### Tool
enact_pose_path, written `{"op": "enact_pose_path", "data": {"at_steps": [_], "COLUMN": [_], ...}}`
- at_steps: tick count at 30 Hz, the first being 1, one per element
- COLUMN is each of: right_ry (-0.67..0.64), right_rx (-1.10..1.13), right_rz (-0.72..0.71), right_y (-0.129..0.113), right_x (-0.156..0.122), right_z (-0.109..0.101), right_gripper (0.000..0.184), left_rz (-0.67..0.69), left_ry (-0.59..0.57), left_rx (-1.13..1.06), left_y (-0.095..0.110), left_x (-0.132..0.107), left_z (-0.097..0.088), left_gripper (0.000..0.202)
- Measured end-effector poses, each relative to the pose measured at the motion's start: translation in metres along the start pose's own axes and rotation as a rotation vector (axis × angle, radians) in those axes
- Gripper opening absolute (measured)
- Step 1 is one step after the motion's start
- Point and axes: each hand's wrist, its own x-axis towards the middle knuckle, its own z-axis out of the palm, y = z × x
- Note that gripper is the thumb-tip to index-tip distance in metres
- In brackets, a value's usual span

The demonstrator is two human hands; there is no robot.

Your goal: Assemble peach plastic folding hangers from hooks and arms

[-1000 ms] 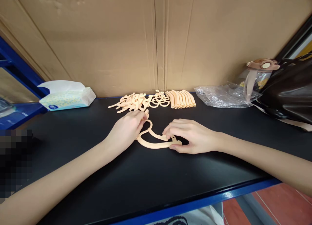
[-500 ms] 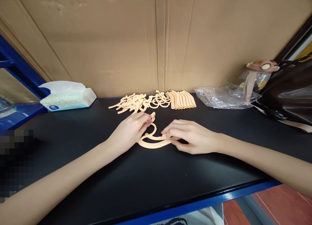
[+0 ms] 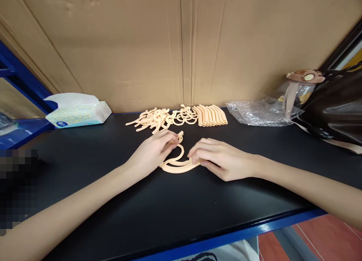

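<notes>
Piece (image 3: 177, 165): peach plastic, thin and flat, matte, with no print or marking visible on it. It lay flat on the black table (image 3: 169, 212) at centre, between both hands. Its lower bar bowed gently; a second bar rose from it and curled into a hook toward the left. Could not tell whether the two bars were joined or just overlapped.

Left hand (image 3: 152, 153) was palm down with fingers curled shut, tips pinching the hook end. Right hand (image 3: 222, 158) was palm down with fingers bent close together, tips clamped on the right end of the piece and covering it. Both forearms rested over the table.

Writing: none readable. The tissue pack (image 3: 80, 112) at far left had a small blue oval logo (image 3: 60, 124) too small to read and a dotted pattern. The bottle (image 3: 300, 88) at right had a brown lid and a cartoon print, with no legible text.

At the back of the table, against the cardboard (image 3: 181, 46), was more peach stock: a loose pile of hooks (image 3: 151, 120), just beside it rings (image 3: 185, 117), then a neat row of strips (image 3: 212, 115). A crumpled clear bag (image 3: 258, 111) lay right of the strips, touching the bottle. A dark bag (image 3: 336, 106) sat at the far right edge. The table had a blue front edge (image 3: 240, 234).
</notes>
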Motion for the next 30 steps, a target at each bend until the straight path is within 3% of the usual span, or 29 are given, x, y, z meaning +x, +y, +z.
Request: {"op": "enact_pose_path", "data": {"at_steps": [10,22,30], "right_ry": [0.001,0.053,0.154], "right_rx": [-0.001,-0.040,-0.169], "right_rz": [-0.003,0.012,0.103], "right_y": [0.0010,0.0036,0.0095], "right_x": [-0.0001,0.0010,0.0008], "right_z": [0.0005,0.0035,0.0029], "right_gripper": [0.022,0.027,0.012], "left_rz": [-0.070,-0.050,-0.023], "left_ry": [0.078,0.031,0.000], "left_rx": [0.128,0.058,-0.029], "left_y": [-0.0008,0.0053,-0.0014], "left_x": [0.0006,0.0009,0.0004], "left_z": [0.0008,-0.0028,0.0001], "left_gripper": [0.015,0.024,0.026]}}
